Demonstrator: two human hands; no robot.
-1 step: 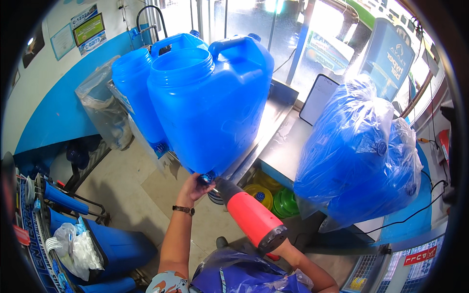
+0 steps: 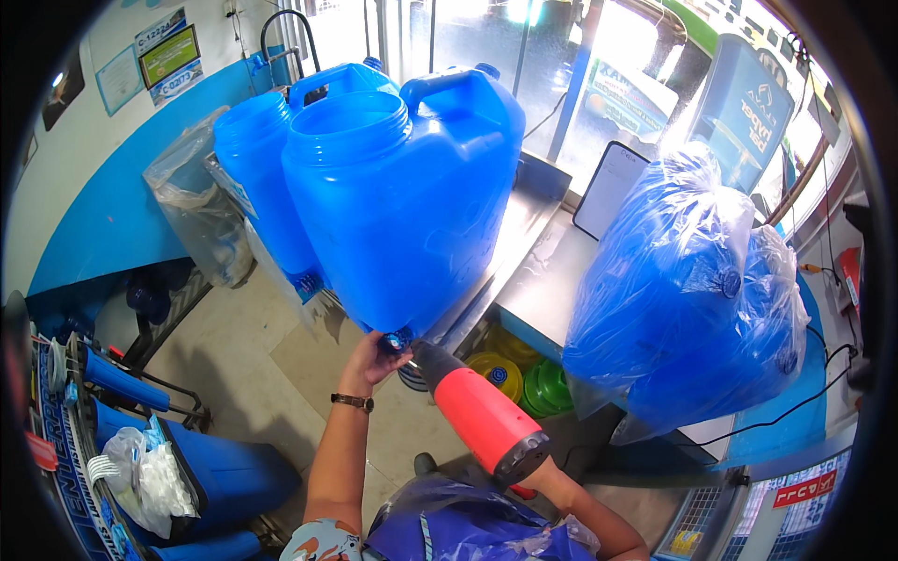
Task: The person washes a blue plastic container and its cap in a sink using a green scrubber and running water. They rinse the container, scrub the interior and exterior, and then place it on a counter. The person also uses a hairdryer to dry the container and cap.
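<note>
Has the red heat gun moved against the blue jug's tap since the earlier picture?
No. The heat gun keeps its nozzle just right of the tap on the front jug.

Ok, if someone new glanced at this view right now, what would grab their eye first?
Most likely the big blue water jug with the open mouth, filling the centre on the steel counter, with a second blue jug behind it. Just below, the left hand touches the tap at the jug's base while the right hand aims a red heat gun at it. At right sit blue jugs wrapped in clear plastic bags.
</note>
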